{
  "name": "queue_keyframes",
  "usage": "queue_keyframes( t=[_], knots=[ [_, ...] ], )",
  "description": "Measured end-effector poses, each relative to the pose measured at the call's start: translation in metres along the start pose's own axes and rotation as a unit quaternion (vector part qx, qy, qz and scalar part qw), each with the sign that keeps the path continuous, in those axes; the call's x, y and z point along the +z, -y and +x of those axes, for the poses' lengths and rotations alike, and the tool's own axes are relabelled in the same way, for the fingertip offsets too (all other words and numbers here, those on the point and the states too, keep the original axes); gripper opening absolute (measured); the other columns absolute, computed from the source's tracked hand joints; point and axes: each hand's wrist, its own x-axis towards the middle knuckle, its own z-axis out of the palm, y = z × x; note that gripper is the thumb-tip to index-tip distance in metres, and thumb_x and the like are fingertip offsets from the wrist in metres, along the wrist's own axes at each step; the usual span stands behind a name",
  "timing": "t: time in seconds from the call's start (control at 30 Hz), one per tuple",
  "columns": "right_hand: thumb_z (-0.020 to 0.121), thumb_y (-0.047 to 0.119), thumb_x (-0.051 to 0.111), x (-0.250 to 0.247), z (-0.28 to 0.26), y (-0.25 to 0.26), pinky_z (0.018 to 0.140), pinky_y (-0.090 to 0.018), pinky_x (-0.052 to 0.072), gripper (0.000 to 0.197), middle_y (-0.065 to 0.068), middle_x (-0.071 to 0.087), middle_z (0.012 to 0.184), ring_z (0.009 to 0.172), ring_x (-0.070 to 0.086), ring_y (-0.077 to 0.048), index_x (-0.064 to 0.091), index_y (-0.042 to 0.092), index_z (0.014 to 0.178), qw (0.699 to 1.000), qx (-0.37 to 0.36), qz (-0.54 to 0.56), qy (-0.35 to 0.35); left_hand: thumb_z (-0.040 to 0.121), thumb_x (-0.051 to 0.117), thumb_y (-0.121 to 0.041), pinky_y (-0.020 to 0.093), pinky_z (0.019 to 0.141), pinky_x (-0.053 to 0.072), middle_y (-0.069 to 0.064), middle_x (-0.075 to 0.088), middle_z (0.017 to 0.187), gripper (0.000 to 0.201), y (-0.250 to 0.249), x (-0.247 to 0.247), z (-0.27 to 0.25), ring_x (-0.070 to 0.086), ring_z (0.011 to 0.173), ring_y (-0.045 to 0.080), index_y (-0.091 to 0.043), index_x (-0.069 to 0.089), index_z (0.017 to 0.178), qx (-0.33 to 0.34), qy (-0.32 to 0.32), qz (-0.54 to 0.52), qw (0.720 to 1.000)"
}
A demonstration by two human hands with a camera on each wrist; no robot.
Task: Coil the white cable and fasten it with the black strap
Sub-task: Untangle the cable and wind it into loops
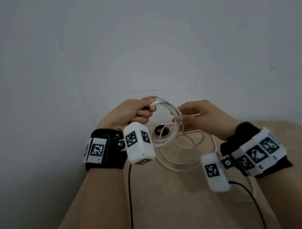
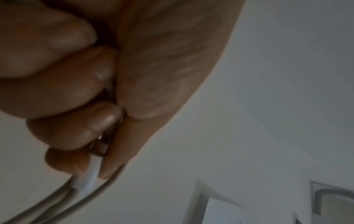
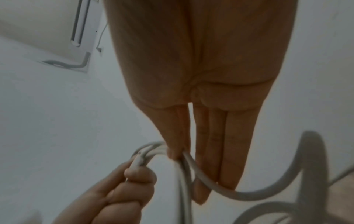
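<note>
While left hand (image 1: 128, 113) grips, white cable (image 1: 170, 110) loops

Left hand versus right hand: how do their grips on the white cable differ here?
The left hand is fisted around the gathered loops of the white cable, with the white plug end poking out by its thumb; the right hand has long, nearly straight fingers guiding a single strand. The left holds the coil's top; the right works its side. Both are raised above the beige table.
</note>
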Motion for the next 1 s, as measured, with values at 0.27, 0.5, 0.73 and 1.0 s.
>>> queue_keyframes(
  t=[0.27,0.5,0.73,1.0],
  knots=[
    [0.096,0.004,0.047,-0.008,0.003,-0.003,0.046,-0.021,0.034,0.032,0.004,0.054,0.066,0.045,0.037,-0.004,0.072,0.021,0.083,0.993,-0.046,0.033,-0.102,0.100,0.039,-0.033,0.012,0.027,0.018,-0.010,0.027,0.049,0.034,0.000,-0.001,0.000,0.021,0.029,-0.001,-0.014,0.044,0.071,0.007,-0.007,-0.068,0.998],
    [0.092,0.030,0.058,-0.001,0.000,0.001,0.039,-0.019,0.031,0.016,0.004,0.056,0.074,0.041,0.035,-0.004,0.069,0.019,0.089,0.993,-0.029,0.063,-0.099,0.101,0.035,-0.036,0.014,0.034,0.011,-0.010,0.028,0.050,0.036,-0.001,0.001,0.003,0.020,0.030,-0.001,-0.015,0.041,0.073,0.066,-0.021,-0.057,0.996],
    [0.092,0.034,0.058,0.014,-0.002,0.004,0.038,-0.017,0.027,0.021,-0.003,0.071,0.087,0.044,0.035,-0.006,0.067,0.016,0.101,0.994,-0.027,0.089,-0.060,0.094,0.037,-0.040,0.013,0.033,0.013,-0.012,0.030,0.049,0.032,-0.001,0.003,0.003,0.024,0.028,0.000,-0.017,0.042,0.071,0.066,0.062,-0.142,0.986],
    [0.100,0.032,0.040,0.012,0.000,0.002,0.038,-0.016,0.019,0.035,0.000,0.049,0.055,0.036,0.023,-0.004,0.052,0.014,0.073,0.983,-0.024,0.182,-0.012,0.091,0.037,-0.037,0.015,0.036,0.030,-0.008,0.037,0.049,0.039,0.007,0.000,0.007,0.027,0.035,0.003,-0.016,0.053,0.063,0.036,0.124,-0.202,0.971]
  ],
)
